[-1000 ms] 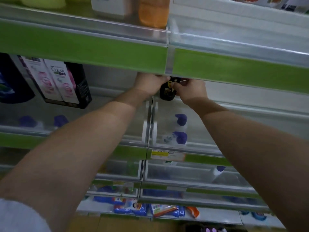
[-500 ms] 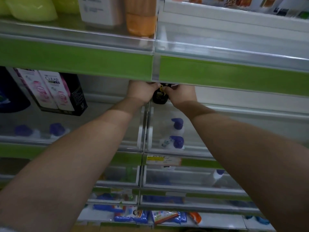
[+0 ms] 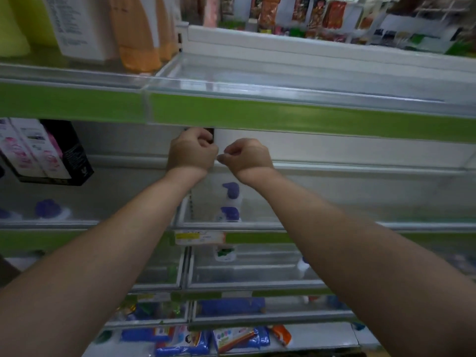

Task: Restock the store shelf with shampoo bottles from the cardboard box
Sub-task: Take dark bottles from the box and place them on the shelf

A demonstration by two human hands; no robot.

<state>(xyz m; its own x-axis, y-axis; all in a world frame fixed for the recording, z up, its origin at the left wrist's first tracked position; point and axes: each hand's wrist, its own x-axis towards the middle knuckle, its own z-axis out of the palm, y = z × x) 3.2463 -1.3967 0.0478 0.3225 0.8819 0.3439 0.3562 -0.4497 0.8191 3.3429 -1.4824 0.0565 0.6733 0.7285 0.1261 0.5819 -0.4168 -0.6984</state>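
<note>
Bottle (image 3: 210, 136), dark, mostly hidden behind left hand's (image 3: 192, 150) curled fingers (image 3: 203, 140).

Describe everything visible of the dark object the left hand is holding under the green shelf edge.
Only a small part of the dark object shows: a black, hard-looking piece peeking out above and right of the left hand, tucked just under the green shelf edge against the pale back wall. The curled fingers cover most of it, so its shape and label cannot be told. The right hand sits beside it, apparently not touching.
</note>
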